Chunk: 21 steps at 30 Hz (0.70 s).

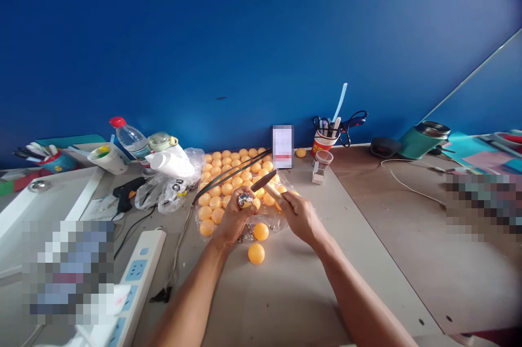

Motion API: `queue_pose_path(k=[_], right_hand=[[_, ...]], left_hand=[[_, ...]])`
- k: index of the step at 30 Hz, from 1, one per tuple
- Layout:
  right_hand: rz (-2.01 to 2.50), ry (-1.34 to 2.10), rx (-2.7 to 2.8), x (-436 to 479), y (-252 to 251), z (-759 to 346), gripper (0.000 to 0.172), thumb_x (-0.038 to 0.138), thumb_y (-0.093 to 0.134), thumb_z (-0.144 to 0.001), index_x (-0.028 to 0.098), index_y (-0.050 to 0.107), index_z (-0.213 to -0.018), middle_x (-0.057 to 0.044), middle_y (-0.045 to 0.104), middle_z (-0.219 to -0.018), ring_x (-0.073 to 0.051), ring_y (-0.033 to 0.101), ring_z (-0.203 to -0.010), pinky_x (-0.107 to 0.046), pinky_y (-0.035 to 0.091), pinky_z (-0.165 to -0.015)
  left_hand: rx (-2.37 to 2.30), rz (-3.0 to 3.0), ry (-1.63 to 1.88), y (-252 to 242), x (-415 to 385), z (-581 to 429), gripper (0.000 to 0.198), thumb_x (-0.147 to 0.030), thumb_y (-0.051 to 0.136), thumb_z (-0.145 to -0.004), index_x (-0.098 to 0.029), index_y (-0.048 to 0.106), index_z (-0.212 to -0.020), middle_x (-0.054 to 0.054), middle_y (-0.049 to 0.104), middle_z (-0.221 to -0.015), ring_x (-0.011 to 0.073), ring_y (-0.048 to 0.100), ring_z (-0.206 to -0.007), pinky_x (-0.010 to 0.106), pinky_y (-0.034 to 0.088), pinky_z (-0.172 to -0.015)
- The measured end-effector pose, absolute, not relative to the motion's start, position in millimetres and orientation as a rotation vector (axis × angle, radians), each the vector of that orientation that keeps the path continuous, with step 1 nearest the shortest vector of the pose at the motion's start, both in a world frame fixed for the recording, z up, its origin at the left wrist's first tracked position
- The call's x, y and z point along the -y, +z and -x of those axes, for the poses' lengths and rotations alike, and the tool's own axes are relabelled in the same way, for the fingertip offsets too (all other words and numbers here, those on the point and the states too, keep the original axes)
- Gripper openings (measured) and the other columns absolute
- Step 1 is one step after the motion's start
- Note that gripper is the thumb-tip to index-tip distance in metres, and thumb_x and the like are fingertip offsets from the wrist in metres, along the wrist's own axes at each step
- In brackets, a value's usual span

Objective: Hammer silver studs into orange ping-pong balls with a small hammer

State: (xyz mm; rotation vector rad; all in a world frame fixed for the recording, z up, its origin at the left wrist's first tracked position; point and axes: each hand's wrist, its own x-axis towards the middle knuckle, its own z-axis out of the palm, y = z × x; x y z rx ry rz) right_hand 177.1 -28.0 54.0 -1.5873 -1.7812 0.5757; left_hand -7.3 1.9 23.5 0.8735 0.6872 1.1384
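My left hand is closed around a small shiny silver ball, which faces up between the fingers. My right hand grips the light handle of a tool whose dark, flat end points up and left, just above the silver ball. Behind and beneath both hands, many orange balls lie in rows in clear plastic. Nearer to me, one loose orange ball and another orange ball rest on the table between my forearms.
A phone stands upright behind the balls, beside a red cup of tools. At left are a bottle, plastic bags, a glue gun and a power strip. A green tumbler leans at right.
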Motion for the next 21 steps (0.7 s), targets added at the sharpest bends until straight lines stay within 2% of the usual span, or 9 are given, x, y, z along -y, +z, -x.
queue_pose_path(k=[3, 11, 16, 21], right_hand=[[1.602, 0.605, 1.85, 29, 55, -176, 0.029, 0.03, 0.043, -0.091, 0.021, 0.037, -0.065, 0.003, 0.046, -0.061, -0.011, 0.04, -0.056, -0.023, 0.028, -0.054], [1.575, 0.535, 1.776, 28, 58, -179, 0.031, 0.032, 0.04, -0.093, 0.021, 0.038, -0.065, 0.003, 0.046, -0.062, -0.011, 0.04, -0.057, -0.023, 0.028, -0.055], [1.593, 0.548, 1.792, 28, 56, -177, 0.032, 0.033, 0.04, -0.093, 0.021, 0.037, -0.064, 0.003, 0.045, -0.061, -0.011, 0.038, -0.056, -0.023, 0.027, -0.053], [1.58, 0.536, 1.777, 28, 58, -176, 0.032, 0.032, 0.04, -0.093, 0.021, 0.037, -0.063, 0.003, 0.045, -0.06, -0.011, 0.039, -0.056, -0.023, 0.028, -0.054]], left_hand=[[-0.712, -0.867, 1.131, 20, -3, 8, 0.045, -0.017, 0.077, -0.068, -0.023, 0.052, -0.105, -0.004, 0.057, -0.085, 0.0076, 0.053, -0.07, 0.023, 0.045, -0.069], [-0.701, -0.879, 1.148, 18, -1, 7, 0.043, -0.019, 0.077, -0.071, -0.023, 0.054, -0.107, -0.001, 0.058, -0.096, 0.0086, 0.055, -0.072, 0.024, 0.046, -0.068], [-0.499, -0.626, 1.167, 24, -1, 10, 0.034, -0.035, 0.069, -0.081, -0.02, 0.058, -0.11, 0.001, 0.059, -0.088, 0.008, 0.053, -0.064, 0.025, 0.044, -0.064], [-0.462, -0.548, 1.181, 32, -2, 14, 0.044, -0.025, 0.073, -0.077, -0.022, 0.059, -0.118, 0.001, 0.062, -0.084, 0.0114, 0.058, -0.068, 0.026, 0.046, -0.066]])
